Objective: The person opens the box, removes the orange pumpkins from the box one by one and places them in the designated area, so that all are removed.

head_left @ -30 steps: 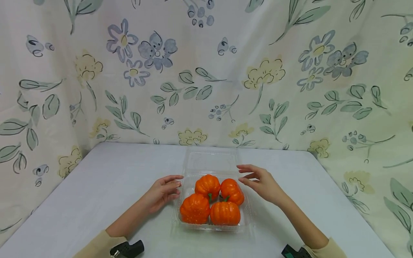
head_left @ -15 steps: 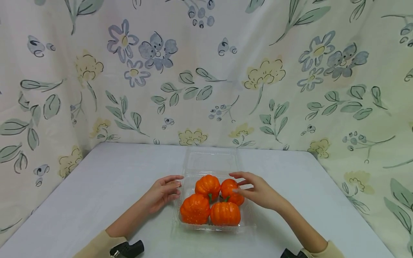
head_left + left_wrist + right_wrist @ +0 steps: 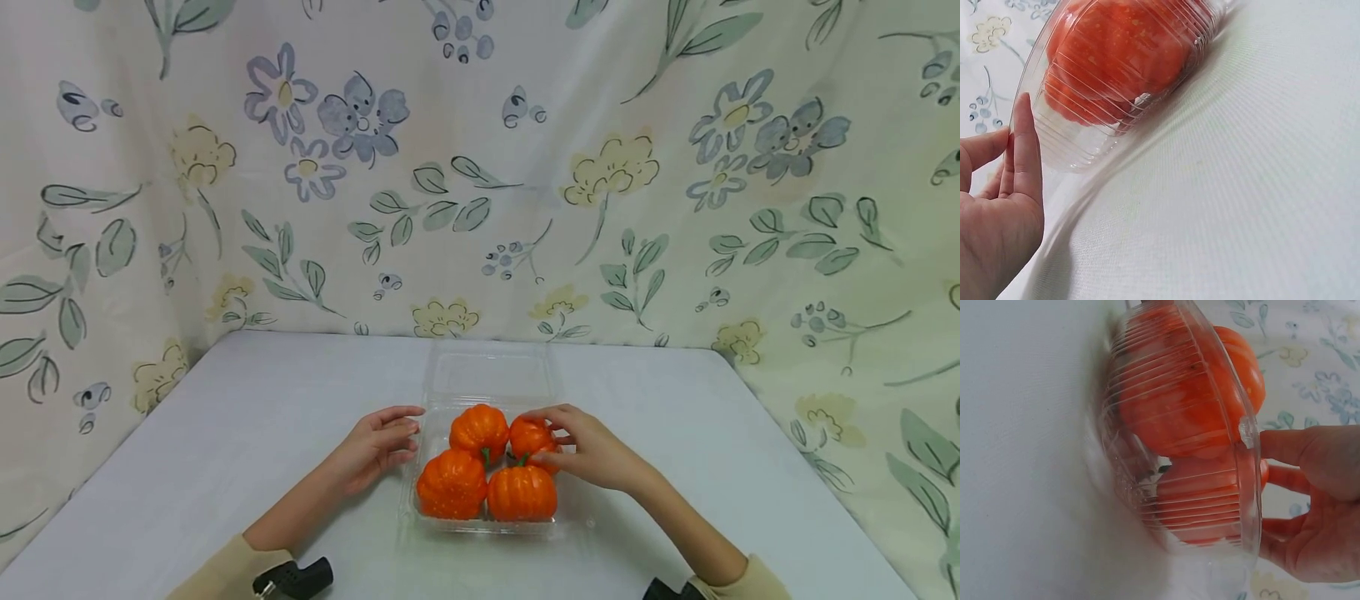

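Cream floral cloth (image 3: 480, 192): hangs behind and to both sides, printed with blue and yellow flowers and green leaves.
White table (image 3: 247, 417): stretches across the lower part of the head view.
Clear plastic container (image 3: 480, 527): sits on the table, ribbed along the walls.
Clear lid (image 3: 491, 375): lies folded back on the far side of the container.
Right hand (image 3: 596, 450): reaches over the right rim, thumb and fingers spread about the far right pumpkin (image 3: 529, 435) — firm grip or mere touch, cannot tell.
Left hand (image 3: 378, 446): held at the left rim, fingers extended and loose — contact with the rim, cannot tell.
Near left pumpkin (image 3: 452, 485): orange, pale-speckled, inside the container.
Near right pumpkin (image 3: 522, 496): lies inside just beside, orange and grooved.
Far left pumpkin (image 3: 480, 429): lies behind the near left one, also orange.
Far right pumpkin: in the container's far right part, partly covered by the right hand.
Green stem (image 3: 522, 459): tops the near right pumpkin.
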{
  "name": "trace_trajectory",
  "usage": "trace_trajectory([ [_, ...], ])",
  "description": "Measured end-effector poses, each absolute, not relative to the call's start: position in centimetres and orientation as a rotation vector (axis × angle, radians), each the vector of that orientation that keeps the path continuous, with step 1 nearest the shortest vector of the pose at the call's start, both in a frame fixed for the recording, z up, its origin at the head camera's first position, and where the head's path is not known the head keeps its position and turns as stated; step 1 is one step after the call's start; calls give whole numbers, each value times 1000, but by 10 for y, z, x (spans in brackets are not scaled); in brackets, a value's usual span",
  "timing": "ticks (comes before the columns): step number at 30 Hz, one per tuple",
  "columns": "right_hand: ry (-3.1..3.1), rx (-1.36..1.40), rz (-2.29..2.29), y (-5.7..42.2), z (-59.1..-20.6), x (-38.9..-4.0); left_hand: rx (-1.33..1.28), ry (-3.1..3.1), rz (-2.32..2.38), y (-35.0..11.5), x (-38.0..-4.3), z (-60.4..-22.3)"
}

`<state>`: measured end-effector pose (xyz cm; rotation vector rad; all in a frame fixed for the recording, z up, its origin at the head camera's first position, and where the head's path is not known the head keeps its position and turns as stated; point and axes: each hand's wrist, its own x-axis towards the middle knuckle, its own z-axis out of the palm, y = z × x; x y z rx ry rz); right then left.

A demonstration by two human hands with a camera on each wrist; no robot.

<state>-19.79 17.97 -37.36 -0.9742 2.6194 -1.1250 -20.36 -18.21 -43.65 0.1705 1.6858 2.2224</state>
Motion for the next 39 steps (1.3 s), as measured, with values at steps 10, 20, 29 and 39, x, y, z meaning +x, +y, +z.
trace_trajectory([
  [10, 2622, -1031, -1119, 176, -373, -198, 173, 1692, 2220, -183, -205, -437],
  [20, 2642, -1011, -1122, 177, -376, -200, 179, 1699, 2215, -184, -205, -438],
  [29, 2638, -1014, -1124, 180, -374, -201, 176, 1711, 2208, -183, -204, -438],
  [39, 2590, -1047, -1185, 184, -376, -205, 177, 1721, 2199, -183, -203, -438],
])
